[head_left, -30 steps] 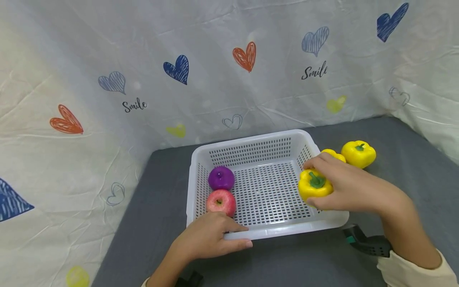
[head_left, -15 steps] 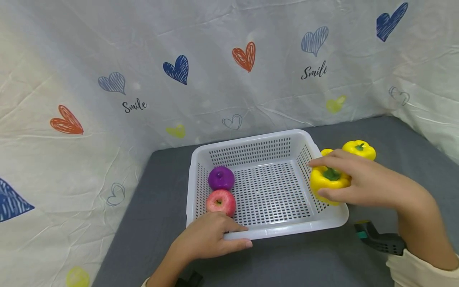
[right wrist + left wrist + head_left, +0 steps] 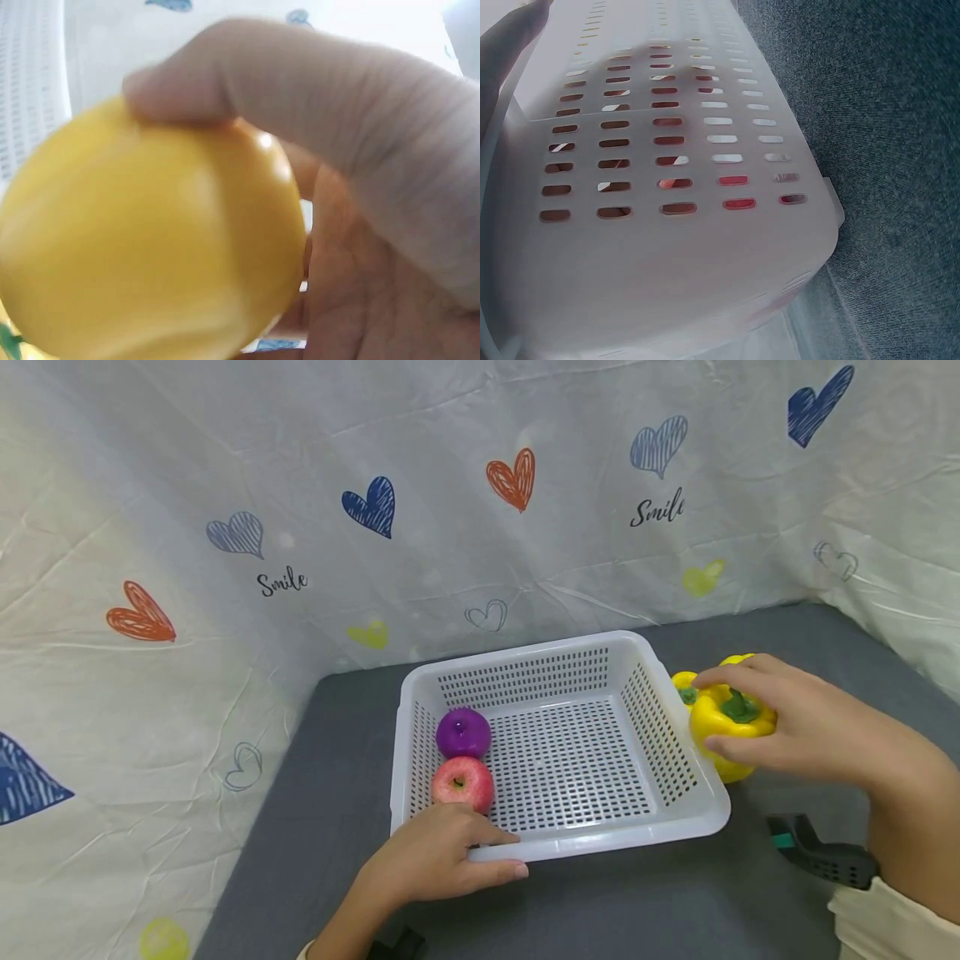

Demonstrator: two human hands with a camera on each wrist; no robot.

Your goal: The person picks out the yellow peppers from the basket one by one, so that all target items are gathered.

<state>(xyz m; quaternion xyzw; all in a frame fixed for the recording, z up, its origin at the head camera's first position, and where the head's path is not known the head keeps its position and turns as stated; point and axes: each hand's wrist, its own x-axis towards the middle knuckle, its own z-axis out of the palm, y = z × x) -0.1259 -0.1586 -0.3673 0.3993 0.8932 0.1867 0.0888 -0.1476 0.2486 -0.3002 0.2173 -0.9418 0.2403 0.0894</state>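
Observation:
My right hand (image 3: 817, 718) holds a yellow bell pepper (image 3: 723, 731) between thumb and fingers, just outside the basket's right rim. In the right wrist view, the thumb (image 3: 195, 82) presses on the same pepper (image 3: 142, 240). With fingers inside and thumb outside, my left hand (image 3: 442, 852) grips the near rim of the white perforated basket (image 3: 600, 842). The left wrist view shows the basket wall (image 3: 667, 255) up close, fingers partly visible through its slots. Inside, at the left end, a red apple (image 3: 461, 781) lies beside a glossy purple round object (image 3: 462, 732).
Two more yellow bell peppers stand right of the basket: a near one (image 3: 682, 681) by the rim and a far one (image 3: 737, 658), mostly hidden behind my right hand. The grey tabletop (image 3: 337, 760) runs back to a white heart-printed curtain (image 3: 435, 577).
My right hand has carried the yellow bell pepper rightward, from above the basket's right end to outside its rim. The left hand, basket, apple and purple object have not moved.

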